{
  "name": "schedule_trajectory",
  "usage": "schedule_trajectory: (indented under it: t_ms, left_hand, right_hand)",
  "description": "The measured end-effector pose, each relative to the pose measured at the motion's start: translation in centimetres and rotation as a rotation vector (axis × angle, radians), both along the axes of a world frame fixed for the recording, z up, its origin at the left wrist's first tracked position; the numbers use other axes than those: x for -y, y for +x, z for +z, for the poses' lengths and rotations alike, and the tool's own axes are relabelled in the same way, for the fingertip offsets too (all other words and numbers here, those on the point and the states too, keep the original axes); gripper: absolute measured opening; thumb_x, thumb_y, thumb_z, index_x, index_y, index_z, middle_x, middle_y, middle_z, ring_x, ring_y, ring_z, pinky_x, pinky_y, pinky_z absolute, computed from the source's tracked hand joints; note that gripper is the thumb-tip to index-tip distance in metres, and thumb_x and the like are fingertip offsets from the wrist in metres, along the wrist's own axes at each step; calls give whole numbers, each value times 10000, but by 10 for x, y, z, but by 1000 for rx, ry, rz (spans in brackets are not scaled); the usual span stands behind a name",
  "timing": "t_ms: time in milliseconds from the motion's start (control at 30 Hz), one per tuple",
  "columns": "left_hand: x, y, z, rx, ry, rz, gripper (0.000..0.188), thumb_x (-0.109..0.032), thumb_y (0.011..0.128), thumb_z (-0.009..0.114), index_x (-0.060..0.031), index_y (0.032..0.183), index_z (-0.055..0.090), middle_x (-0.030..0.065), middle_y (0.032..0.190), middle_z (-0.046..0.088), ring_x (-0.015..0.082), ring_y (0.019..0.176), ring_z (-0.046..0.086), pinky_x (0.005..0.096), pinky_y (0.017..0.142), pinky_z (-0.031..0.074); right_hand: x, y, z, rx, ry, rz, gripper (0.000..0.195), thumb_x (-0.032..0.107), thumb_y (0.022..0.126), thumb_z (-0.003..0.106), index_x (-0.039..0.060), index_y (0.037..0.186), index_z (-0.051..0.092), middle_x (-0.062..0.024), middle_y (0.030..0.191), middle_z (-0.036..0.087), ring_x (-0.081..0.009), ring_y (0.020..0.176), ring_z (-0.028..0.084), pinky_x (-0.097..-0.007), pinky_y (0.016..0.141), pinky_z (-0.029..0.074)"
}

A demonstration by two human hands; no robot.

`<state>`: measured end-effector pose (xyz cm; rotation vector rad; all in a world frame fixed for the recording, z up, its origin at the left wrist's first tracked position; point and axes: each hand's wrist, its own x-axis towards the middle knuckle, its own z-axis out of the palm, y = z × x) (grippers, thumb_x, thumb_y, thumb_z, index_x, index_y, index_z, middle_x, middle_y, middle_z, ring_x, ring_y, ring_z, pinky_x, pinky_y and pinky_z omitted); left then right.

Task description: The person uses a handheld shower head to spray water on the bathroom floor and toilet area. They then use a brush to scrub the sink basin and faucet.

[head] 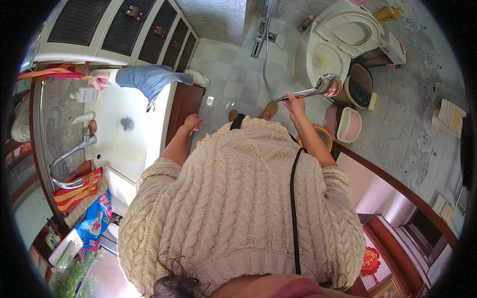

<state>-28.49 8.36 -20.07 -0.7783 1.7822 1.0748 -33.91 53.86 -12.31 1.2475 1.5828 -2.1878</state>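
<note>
My right hand [296,105] grips the handle of a chrome shower head [328,85], its round head tilted towards the toilet side. A metal shower hose [265,61] runs from the handle up towards the wall fixture. Beyond the shower head stands a white toilet [324,56] with lid and seat raised; its bowl looks stained inside. My left hand [193,123] hangs beside the sink cabinet [184,108], fingers loosely curled. Whether anything is inside those fingers is hidden. No water is seen coming from the shower head.
On the left is a white basin [123,111] with a blue-grey cloth [149,80] over its edge and a curved faucet [74,158]. A trash bin [359,85], a smaller pink-and-white bin [349,124] and an orange-rimmed basin [322,136] stand at the right. The floor tiles [238,74] look wet.
</note>
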Motion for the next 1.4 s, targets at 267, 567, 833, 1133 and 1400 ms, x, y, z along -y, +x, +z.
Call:
schedule_trajectory:
  t_ms: [267,567,833,1133,1400]
  left_hand:
    - [-4,0,-13,-29,78,-32,135,-214,797,604,-105,872,581,11,721,579,129,599,575,299,481,490]
    - [-18,-4,-1,-47,74,31,109,-206,803,587,-109,850,578,20,689,571,130,559,566,279,460,478]
    - [-10,5,-26,-50,71,-8,126,-215,809,574,-99,857,593,34,684,585,138,559,572,290,452,488]
    - [-16,7,-26,-75,75,-72,154,-209,809,552,-64,797,600,63,679,587,161,564,591,300,440,482]
    - [-25,12,-18,-75,38,-36,174,-216,810,579,-76,911,607,51,727,614,158,585,603,299,464,496]
  right_hand:
    - [-2,-13,16,-57,119,157,145,123,823,644,65,894,532,-23,823,599,-114,696,593,-247,606,543]
    - [-9,-11,16,-46,81,206,141,151,828,645,64,871,543,-28,826,603,-102,689,593,-227,610,540]
    - [-6,-9,19,-57,339,451,167,167,810,661,81,894,545,-1,798,586,-104,664,567,-247,627,489]
    - [0,1,55,-62,1080,1165,273,197,781,625,8,955,532,-185,881,625,-346,826,602,-429,741,459]
    - [20,5,44,-208,1376,1532,209,162,755,606,39,901,521,-168,808,623,-341,771,612,-430,671,481]
